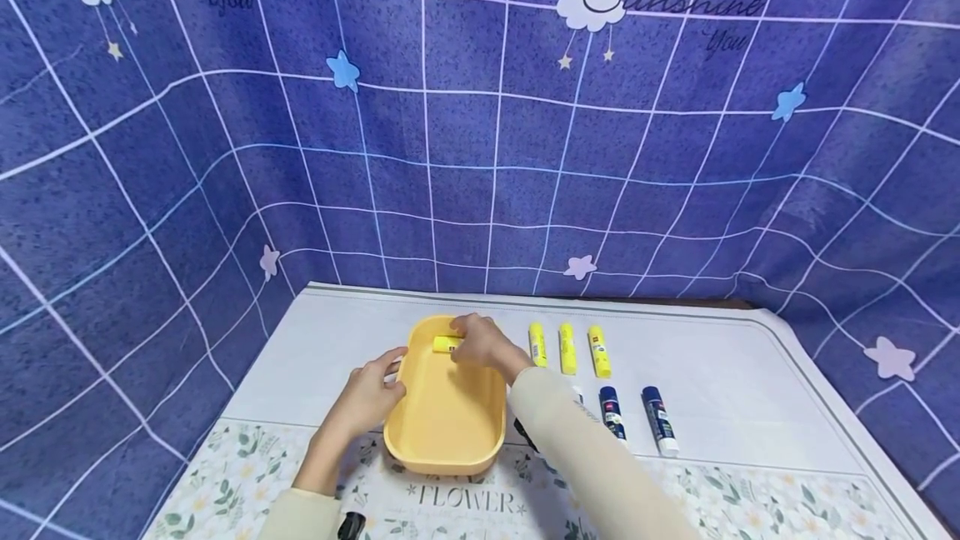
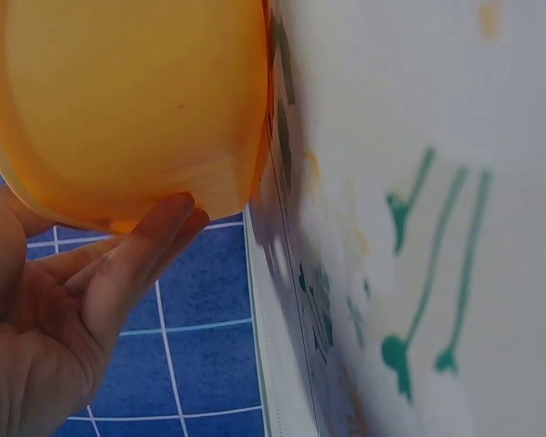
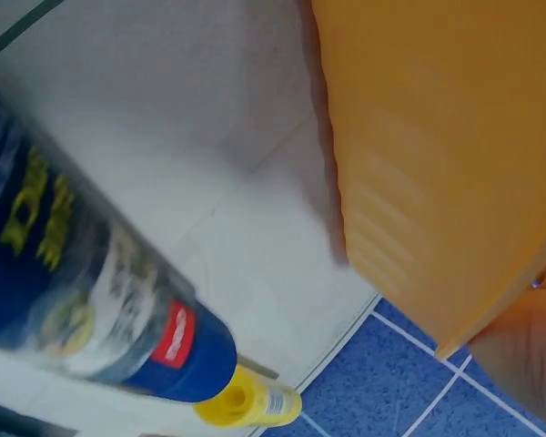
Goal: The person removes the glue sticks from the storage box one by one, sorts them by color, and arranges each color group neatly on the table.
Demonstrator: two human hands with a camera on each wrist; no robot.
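A yellow plastic tray (image 1: 446, 423) stands on the table in front of me. My left hand (image 1: 363, 398) grips its left wall, and in the left wrist view that hand's fingers (image 2: 155, 241) lie against the outside of the tray (image 2: 127, 109). Inside, near the far end, my right hand (image 1: 483, 344) holds the right end of a yellow glue stick (image 1: 444, 344). The right wrist view shows part of the right hand (image 3: 523, 355) at the tray's rim; the glue stick is hidden there.
Right of the tray lie three yellow glue sticks (image 1: 567, 348) in a row. Nearer me are dark blue glue sticks (image 1: 612, 412) with white ends, one partly covered by my right sleeve (image 1: 577, 440). A blue grid-patterned curtain (image 1: 465, 132) hangs behind the table.
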